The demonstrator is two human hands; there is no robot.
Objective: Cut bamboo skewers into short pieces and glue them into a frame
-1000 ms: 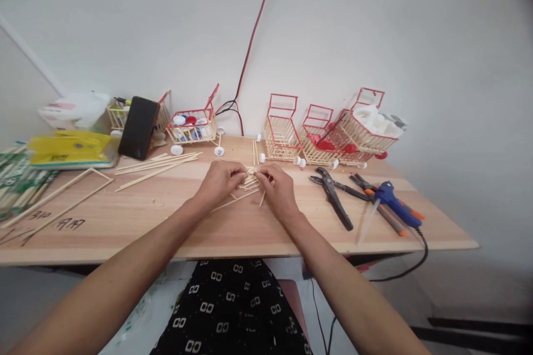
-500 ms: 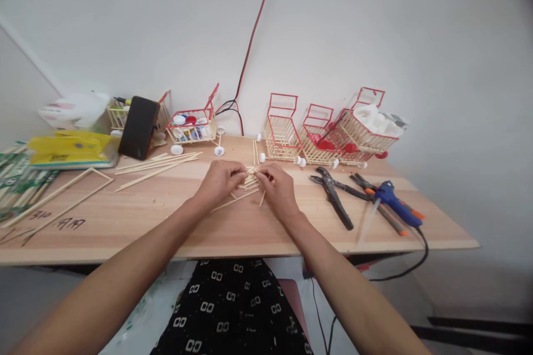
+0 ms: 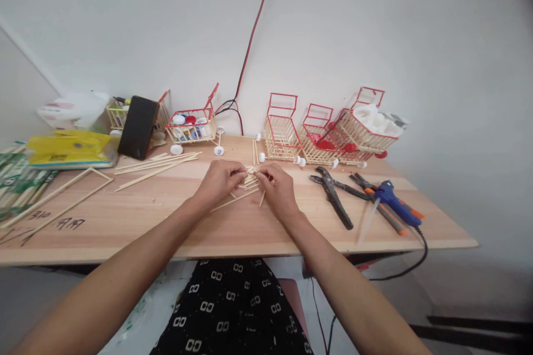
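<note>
We pinch small stick bundle [image 3: 250, 179] between both hands; left hand [image 3: 219, 180] grips left end, right hand [image 3: 278, 188] grips right end; sticks lie left-to-right on wooden table [image 3: 166, 216]; both hands equally near.

A small craft workspace, likely in a home, is showing here. A light wooden bench [image 3: 125, 216] is standing against a plain white wall. Miniature shopping carts [image 3: 325, 133] made of thin sticks with red frames are lining the far edge. Loose wooden sticks [image 3: 156, 165] are lying on the left. Pliers [image 3: 335, 194] and a blue glue gun [image 3: 393, 202] are resting on the right, its cord trailing off the bench. Pencilled numbers [image 3: 58, 220] are marking the wood near the left.
</note>
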